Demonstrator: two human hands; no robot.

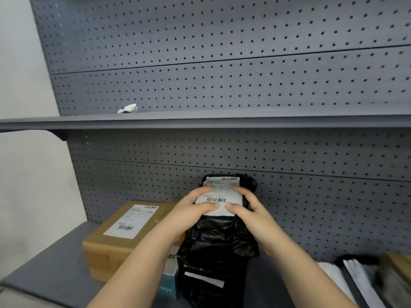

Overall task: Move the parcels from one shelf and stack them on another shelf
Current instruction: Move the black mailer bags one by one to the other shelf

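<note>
A black plastic parcel (219, 236) with a white barcode label stands on the lower shelf (51, 270), leaning toward the pegboard. My left hand (198, 203) grips its left side and my right hand (243, 204) grips its right side, thumbs pressed on the label. Behind its top shows another black parcel (246, 181) with its own label. To the left lies a brown cardboard box (115, 238) with a shipping label. A small teal box (168, 285) peeks out beside the black parcel's base.
The upper shelf (222, 121) holds only a crumpled white paper scrap (129, 108). Grey pegboard backs both shelves. White and black bags (355, 276) and a cardboard corner (400, 263) sit at the lower right. A pale wall lies to the left.
</note>
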